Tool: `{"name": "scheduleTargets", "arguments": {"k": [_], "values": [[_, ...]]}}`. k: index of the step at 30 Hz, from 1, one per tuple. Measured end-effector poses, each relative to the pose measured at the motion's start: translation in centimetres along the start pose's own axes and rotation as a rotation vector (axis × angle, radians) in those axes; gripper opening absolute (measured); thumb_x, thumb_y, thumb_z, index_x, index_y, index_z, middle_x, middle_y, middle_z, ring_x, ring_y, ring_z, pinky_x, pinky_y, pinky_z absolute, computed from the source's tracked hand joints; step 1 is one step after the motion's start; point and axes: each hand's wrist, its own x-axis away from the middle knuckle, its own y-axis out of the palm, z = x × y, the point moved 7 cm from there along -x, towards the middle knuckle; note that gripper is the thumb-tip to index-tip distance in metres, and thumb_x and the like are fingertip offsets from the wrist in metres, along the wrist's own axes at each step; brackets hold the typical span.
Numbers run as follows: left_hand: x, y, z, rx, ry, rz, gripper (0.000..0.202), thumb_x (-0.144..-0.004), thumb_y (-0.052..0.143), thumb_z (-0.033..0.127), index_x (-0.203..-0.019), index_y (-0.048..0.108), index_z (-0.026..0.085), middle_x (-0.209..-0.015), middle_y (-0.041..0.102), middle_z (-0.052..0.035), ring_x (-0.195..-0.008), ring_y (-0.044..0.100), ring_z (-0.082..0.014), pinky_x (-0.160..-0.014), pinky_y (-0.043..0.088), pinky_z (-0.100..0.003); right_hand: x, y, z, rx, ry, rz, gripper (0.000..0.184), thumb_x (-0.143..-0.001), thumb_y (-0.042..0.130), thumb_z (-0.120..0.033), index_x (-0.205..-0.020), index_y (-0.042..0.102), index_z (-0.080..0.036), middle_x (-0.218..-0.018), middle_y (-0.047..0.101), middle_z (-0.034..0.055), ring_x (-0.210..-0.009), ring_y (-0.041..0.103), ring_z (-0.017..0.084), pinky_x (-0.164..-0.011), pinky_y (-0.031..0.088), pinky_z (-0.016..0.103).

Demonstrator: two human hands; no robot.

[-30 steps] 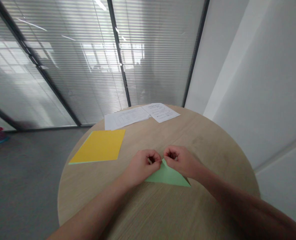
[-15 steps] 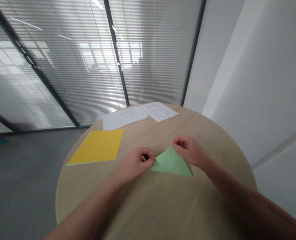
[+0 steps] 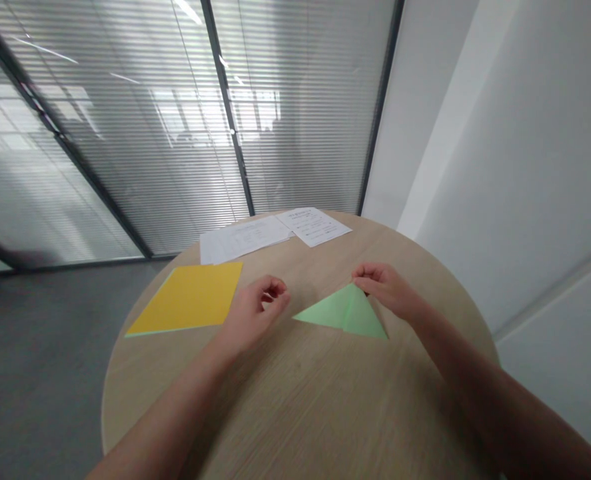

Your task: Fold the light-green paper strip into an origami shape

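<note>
A light green sheet of paper [image 3: 328,309], folded into a triangle with a crease down its middle, lies on the round wooden table. My right hand [image 3: 382,287] pinches its top corner between thumb and fingers. To the left of the paper, my left hand [image 3: 258,310] hovers with loosely curled fingers and nothing in them, a small gap away from the paper's left point. The thumb and fingertips of that hand are close to each other but look apart.
A yellow sheet [image 3: 190,297] with a green edge showing beneath it lies on the table's left. White printed sheets [image 3: 245,239] rest along the far edge. Beyond the table [image 3: 300,413] stand a glass partition with blinds [image 3: 305,153] and a white wall [image 3: 540,167].
My left hand has let go of the green paper's left corner and moved away to the left. My right hand still grips the top corner, and the paper has shifted slightly.
</note>
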Motion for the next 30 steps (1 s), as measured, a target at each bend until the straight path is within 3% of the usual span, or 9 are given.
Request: {"name": "scheduleTargets", "arguments": {"k": [3,5,7,9,12,15,17,20,30], "values": [[1.2,2.6,1.4,-0.043,0.018,-0.171,0.031,-0.088,0.062,0.045,-0.103,0.072,0.020,-0.102,0.074,-0.0070,-0.089,0.064,-0.0227,-0.069,0.046,-0.030,0.7,2.7,-0.3,-0.019,0.003,-0.092,0.021,-0.075,0.070,-0.040,-0.073,0.067,-0.019,-0.067,0.064,-0.0006,-0.061,0.055,0.014,-0.057,0.042,0.026],[1.9,4.5,1.7,-0.047,0.009,-0.329,0.027,-0.091,0.059,0.044,-0.087,0.072,0.020,-0.080,0.068,-0.0019,-0.071,0.058,-0.0176,-0.061,0.039,-0.028,1.2,4.2,-0.4,-0.031,0.003,-0.136,0.022,-0.077,0.071,-0.041,-0.076,0.069,-0.019,-0.070,0.067,0.0008,-0.064,0.059,0.015,-0.059,0.045,0.027],[2.2,5.3,1.3,-0.066,-0.025,-0.389,0.038,-0.093,0.054,0.044,-0.065,0.059,0.019,-0.060,0.048,0.0029,-0.058,0.043,-0.0135,-0.054,0.027,-0.028,1.5,5.1,-0.1,-0.060,0.021,-0.161,0.023,-0.079,0.072,-0.042,-0.083,0.072,-0.020,-0.077,0.072,0.0027,-0.069,0.063,0.016,-0.064,0.048,0.029],[2.0,5.2,0.7,-0.055,-0.067,-0.362,0.045,-0.093,0.052,0.046,-0.057,0.046,0.020,-0.057,0.033,0.0046,-0.055,0.033,-0.0125,-0.053,0.021,-0.029,1.5,5.4,0.4,-0.088,0.058,-0.164,0.026,-0.080,0.075,-0.044,-0.091,0.074,-0.020,-0.084,0.075,0.0044,-0.073,0.066,0.018,-0.067,0.050,0.030],[1.6,4.4,0.1,0.003,-0.116,-0.301,0.047,-0.091,0.052,0.051,-0.056,0.042,0.021,-0.059,0.030,0.0048,-0.056,0.030,-0.0124,-0.054,0.020,-0.029,1.3,5.3,1.1,-0.082,0.101,-0.147,0.029,-0.079,0.075,-0.046,-0.092,0.075,-0.020,-0.084,0.075,0.0048,-0.072,0.066,0.018,-0.065,0.049,0.030],[1.5,4.3,0.2,0.057,-0.129,-0.306,0.043,-0.090,0.054,0.052,-0.062,0.057,0.019,-0.060,0.040,0.0039,-0.057,0.036,-0.0130,-0.054,0.023,-0.028,1.4,5.4,0.9,-0.057,0.098,-0.144,0.024,-0.080,0.074,-0.042,-0.086,0.072,-0.019,-0.077,0.071,0.0023,-0.066,0.062,0.016,-0.060,0.045,0.028],[1.6,4.5,0.4,0.097,-0.134,-0.307,0.039,-0.089,0.056,0.052,-0.077,0.072,0.018,-0.066,0.055,0.0017,-0.061,0.045,-0.0144,-0.056,0.029,-0.027,1.7,5.9,0.4,-0.041,0.090,-0.157,0.019,-0.080,0.071,-0.038,-0.081,0.069,-0.019,-0.072,0.066,-0.0001,-0.062,0.058,0.014,-0.057,0.041,0.026],[1.7,4.6,0.6,0.121,-0.146,-0.255,0.037,-0.087,0.059,0.050,-0.088,0.079,0.018,-0.075,0.069,-0.0017,-0.066,0.054,-0.0164,-0.059,0.035,-0.027,2.3,7.0,-0.3,0.012,0.074,-0.171,0.013,-0.080,0.066,-0.032,-0.076,0.063,-0.020,-0.065,0.059,-0.0028,-0.058,0.052,0.012,-0.052,0.036,0.024],[1.8,3.9,1.8,0.091,-0.055,-0.134,0.028,-0.084,0.062,0.040,-0.073,0.077,0.019,-0.068,0.070,-0.0009,-0.063,0.056,-0.0152,-0.059,0.039,-0.027,2.9,8.1,-0.9,0.094,0.050,-0.198,0.002,-0.071,0.057,-0.021,-0.070,0.055,-0.021,-0.059,0.050,-0.0059,-0.055,0.044,0.011,-0.050,0.030,0.024]]}}
